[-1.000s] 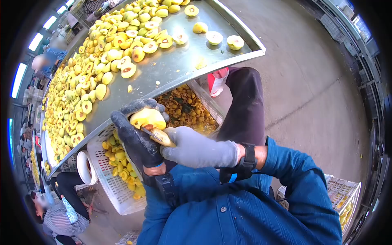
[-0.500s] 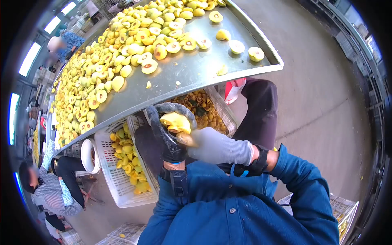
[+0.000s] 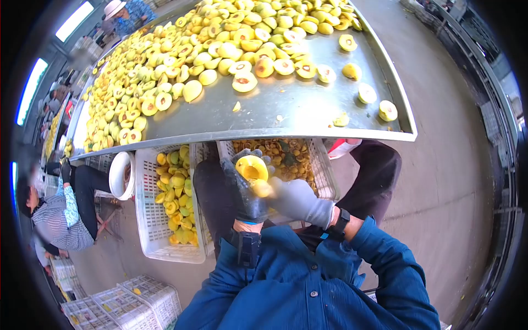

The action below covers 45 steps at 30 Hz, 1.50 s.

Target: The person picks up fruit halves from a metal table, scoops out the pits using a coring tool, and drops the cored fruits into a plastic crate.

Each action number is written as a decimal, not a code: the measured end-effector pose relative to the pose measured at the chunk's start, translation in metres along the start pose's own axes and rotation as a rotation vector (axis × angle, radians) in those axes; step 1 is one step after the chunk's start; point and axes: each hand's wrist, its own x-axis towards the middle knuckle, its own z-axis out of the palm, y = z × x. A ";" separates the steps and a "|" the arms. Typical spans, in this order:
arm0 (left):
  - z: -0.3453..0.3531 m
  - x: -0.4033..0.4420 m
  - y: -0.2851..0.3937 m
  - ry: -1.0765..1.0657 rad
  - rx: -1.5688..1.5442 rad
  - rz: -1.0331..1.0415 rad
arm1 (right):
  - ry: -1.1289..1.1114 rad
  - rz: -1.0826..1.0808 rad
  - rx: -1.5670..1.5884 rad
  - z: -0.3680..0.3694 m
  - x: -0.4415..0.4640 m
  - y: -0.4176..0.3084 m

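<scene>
One halved fruit [image 3: 252, 166] faces hollow-side up, long axis unclear; left hand [image 3: 245, 195] cups it, grip half-curled; right hand [image 3: 301, 200], 4 o'clock, closed on blurred tool [image 3: 262, 188].

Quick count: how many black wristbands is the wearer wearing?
2: left wristband, behind the dark-gloved left hand; right wristband, behind the grey-gloved right hand.

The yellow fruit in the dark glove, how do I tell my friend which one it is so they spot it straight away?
Start at the big metal table, heaped with fruit halves. Just below its near edge, find the dark-gloved left hand. The yellow fruit there shows a round hollow and, unlike the loose ones around it, is held in a hand.
</scene>
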 end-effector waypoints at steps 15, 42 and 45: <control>-0.121 0.048 -0.009 0.189 0.449 0.262 | -0.034 0.920 0.781 0.049 0.031 0.137; 0.035 0.265 0.030 -0.413 1.500 0.518 | 0.052 0.537 0.345 -0.016 -0.051 0.070; 0.070 0.184 0.046 -0.501 1.304 0.212 | 0.402 0.348 0.515 -0.041 -0.025 0.059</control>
